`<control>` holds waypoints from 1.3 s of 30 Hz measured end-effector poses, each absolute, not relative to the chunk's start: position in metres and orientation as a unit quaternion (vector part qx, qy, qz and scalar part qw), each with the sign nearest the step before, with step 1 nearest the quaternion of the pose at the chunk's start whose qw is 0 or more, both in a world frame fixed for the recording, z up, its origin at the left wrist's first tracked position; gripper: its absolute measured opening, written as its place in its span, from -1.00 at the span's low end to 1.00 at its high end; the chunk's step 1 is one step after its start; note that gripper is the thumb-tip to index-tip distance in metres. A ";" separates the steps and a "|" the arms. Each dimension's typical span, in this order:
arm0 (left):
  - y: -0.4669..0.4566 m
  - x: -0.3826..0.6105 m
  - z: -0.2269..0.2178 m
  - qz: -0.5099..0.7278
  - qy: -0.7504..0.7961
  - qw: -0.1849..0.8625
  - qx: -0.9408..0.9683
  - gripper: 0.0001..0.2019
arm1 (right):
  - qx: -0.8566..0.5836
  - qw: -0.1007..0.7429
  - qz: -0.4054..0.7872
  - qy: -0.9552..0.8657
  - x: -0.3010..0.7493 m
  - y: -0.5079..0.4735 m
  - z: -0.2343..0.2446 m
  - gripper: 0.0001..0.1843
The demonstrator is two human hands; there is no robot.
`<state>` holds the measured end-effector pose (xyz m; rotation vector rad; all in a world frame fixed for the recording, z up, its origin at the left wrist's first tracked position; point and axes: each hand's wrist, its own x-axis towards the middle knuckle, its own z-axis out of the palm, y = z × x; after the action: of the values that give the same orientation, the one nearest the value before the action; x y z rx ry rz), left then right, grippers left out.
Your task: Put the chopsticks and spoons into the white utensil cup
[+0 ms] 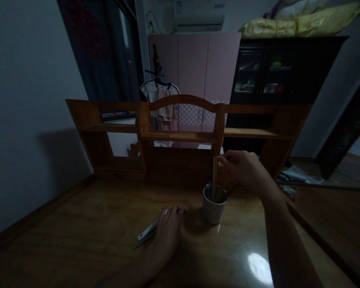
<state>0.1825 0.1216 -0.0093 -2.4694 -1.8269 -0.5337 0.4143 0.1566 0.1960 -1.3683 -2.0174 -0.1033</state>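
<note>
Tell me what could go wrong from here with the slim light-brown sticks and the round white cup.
The round white cup has no hand steadying it, so a sideways pull on the slim light-brown sticks at the right hand's fingertips might tip it. Other sticks leaning inside could be dragged along. The left hand partly covers a slender white-ended object, which might slide if pushed.

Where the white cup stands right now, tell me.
In the head view, the white cup stands on the wooden desk, right of centre, to the left hand's right and below the right hand.
</note>
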 end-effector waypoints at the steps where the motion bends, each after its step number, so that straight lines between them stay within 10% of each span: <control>1: 0.122 0.182 -0.007 -0.171 -0.583 0.001 -0.794 -0.62 | -0.526 0.345 -0.043 -0.777 0.414 0.157 0.196 -0.67; 13: 0.124 0.182 -0.034 -0.325 -0.462 -0.069 -0.822 -0.41 | -0.486 0.323 0.024 -0.812 0.405 0.151 0.195 -0.60; 26: 0.095 0.194 0.006 -0.496 -0.398 -0.018 -0.772 -0.47 | -0.347 0.020 0.261 -0.901 0.377 0.162 0.168 -0.77; 32: 0.106 0.192 0.000 -0.574 -0.351 0.054 -0.738 -0.45 | -0.288 0.047 0.287 -0.913 0.368 0.170 0.158 -0.82; 39: 0.105 0.203 0.000 -0.599 -0.407 -0.093 -0.683 -0.47 | -0.264 0.170 0.450 -0.836 0.398 0.157 0.184 -0.74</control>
<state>0.2026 0.1052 0.0001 -2.2848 -1.3620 -2.0013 0.3983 0.1575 0.1840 -0.7501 -2.3752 1.2777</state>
